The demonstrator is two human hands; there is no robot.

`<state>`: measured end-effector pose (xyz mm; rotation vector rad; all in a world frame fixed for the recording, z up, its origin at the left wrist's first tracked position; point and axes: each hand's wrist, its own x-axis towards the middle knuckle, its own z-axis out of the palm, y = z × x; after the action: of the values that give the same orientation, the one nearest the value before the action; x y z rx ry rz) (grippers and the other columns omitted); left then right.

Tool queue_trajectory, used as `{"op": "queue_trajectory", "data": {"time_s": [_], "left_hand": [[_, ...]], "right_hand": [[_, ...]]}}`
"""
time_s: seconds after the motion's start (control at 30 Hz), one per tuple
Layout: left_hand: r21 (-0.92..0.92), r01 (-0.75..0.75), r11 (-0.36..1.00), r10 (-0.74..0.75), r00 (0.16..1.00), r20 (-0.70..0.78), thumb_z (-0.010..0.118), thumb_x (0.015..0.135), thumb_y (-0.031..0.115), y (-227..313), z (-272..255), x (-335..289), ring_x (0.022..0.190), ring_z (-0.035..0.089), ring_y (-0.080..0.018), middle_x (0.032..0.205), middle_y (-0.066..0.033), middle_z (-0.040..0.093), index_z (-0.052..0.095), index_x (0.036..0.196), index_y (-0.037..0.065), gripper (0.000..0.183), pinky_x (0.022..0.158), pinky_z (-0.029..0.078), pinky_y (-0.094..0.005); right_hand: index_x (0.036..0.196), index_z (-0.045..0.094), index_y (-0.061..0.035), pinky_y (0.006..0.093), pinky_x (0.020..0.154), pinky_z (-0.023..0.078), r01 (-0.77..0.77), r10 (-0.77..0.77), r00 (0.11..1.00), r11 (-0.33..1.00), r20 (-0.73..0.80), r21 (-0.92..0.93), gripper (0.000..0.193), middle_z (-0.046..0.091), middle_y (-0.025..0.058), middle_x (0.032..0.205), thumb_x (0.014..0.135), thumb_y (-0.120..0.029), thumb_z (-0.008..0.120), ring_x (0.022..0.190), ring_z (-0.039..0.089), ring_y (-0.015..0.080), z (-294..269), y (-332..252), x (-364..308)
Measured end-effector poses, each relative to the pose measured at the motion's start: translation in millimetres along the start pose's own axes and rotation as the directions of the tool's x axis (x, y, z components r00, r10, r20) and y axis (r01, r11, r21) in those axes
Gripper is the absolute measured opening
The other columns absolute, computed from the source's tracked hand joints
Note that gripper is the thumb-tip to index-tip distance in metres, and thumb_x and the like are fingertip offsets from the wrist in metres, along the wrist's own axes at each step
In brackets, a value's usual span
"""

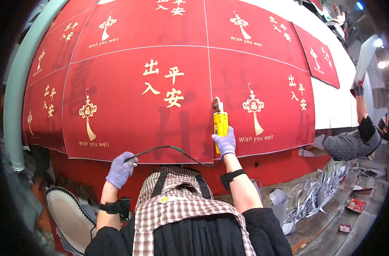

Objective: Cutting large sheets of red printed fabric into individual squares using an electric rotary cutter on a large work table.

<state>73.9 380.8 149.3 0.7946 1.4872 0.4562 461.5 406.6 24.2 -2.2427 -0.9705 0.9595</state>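
A yellow handheld electric cutter (220, 123) with a round metal blade head stands on a large red printed sheet (117, 72), at a pale line between two printed panels. My right hand (225, 141), in a lilac glove, is wrapped round the cutter's body near the sheet's front edge. From the cutter's rear a black cable (156, 148) with a green taped spot runs left across the front of the sheet. My left hand (120, 169), also gloved, is closed on that cable just off the front edge. Pale lines divide the sheet into several panels with gold prints.
A separate red printed mat (320, 57) lies on white material (337, 102) at the right. Beyond it, a co-worker (354, 136) holds a pale sheet (367, 57). Cut strips (309, 198) pile at lower right. A grey-green pipe (17, 98) borders the left.
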Motion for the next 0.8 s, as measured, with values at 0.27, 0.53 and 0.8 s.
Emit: {"op": "queue_trajectory", "data": {"time_s": [0.27,0.53,0.8], "left_hand": [[-0.244,-0.367,0.898,0.347,0.93,-0.122,0.058,0.092,0.03,69.3,-29.7,-30.8,0.044,0.044,-0.0052,0.075,-0.0109,0.064,0.055,0.087,0.002,0.028,0.04,0.035,-0.0193],[-0.235,-0.443,0.865,0.409,0.894,-0.183,0.057,0.091,0.04,133.0,6.8,-56.0,0.042,0.046,-0.0061,0.073,-0.017,0.066,0.057,0.084,0.0,0.04,0.04,0.038,-0.0196],[-0.407,-0.25,0.878,0.256,0.966,-0.041,0.059,0.089,0.015,168.7,54.9,-28.6,0.046,0.049,-0.0082,0.08,-0.0185,0.068,0.06,0.093,-0.002,0.017,0.044,0.039,-0.0211]], "right_hand": [[0.105,0.048,-0.0055,0.0388,0.072,0.05,0.013,-0.014,0.999,0.999,-0.032,-0.032,0.057,0.064,0.0133,0.089,0.06,-0.018,0.081,0.081,0.064,0.0278,14.6,-50.2,85.2],[0.103,0.048,-0.0049,0.0373,0.071,0.051,0.035,-0.034,0.999,0.998,-0.009,0.043,0.056,0.063,0.0128,0.087,0.059,-0.018,0.079,0.078,0.063,0.0254,28.4,-111.4,175.2],[0.104,0.047,-0.0035,0.0357,0.065,0.052,0.099,-0.1,0.995,0.995,0.026,0.03,0.054,0.061,0.012,0.084,0.061,-0.012,0.079,0.073,0.062,0.0229,43.1,-156.5,256.2]]}}
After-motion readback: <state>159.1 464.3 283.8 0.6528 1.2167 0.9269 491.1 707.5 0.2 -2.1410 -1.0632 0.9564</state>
